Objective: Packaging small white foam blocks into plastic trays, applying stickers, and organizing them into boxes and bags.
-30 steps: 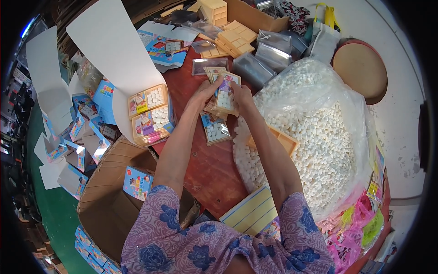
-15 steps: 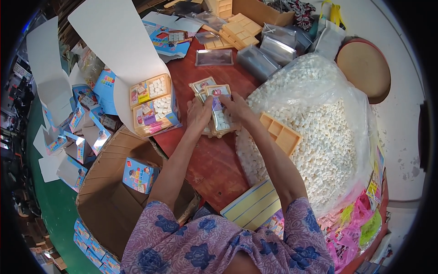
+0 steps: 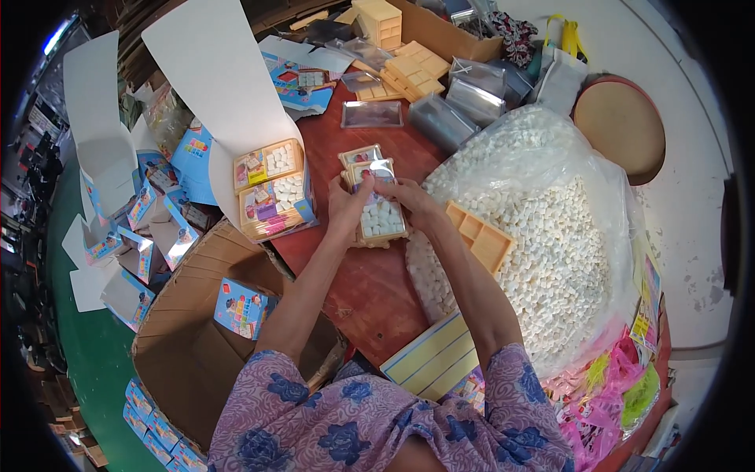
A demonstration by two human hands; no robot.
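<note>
Both hands are over a small stack of pale yellow plastic trays with clear covers on the red table. The top tray (image 3: 383,220) has a printed card and rows of small white pieces under its cover. My left hand (image 3: 348,206) grips its left edge, thumb pressed on top. My right hand (image 3: 412,201) is closed on the right edge, its thumb near the left one; its other fingers are partly hidden. Another covered tray (image 3: 360,155) sticks out behind. To the left, an open display box (image 3: 302,219) holds similar filled trays.
A big clear bag (image 3: 543,228) of small white pieces lies on the right, with an empty divided tray (image 3: 482,237) against it. Clear covers (image 3: 372,115) and more trays (image 3: 413,67) lie at the back. A carton (image 3: 179,315) with a blue box (image 3: 242,307) stands lower left.
My hands have drawn closer together on the top tray, thumbs now almost meeting over its card. The whole view has shifted slightly.
</note>
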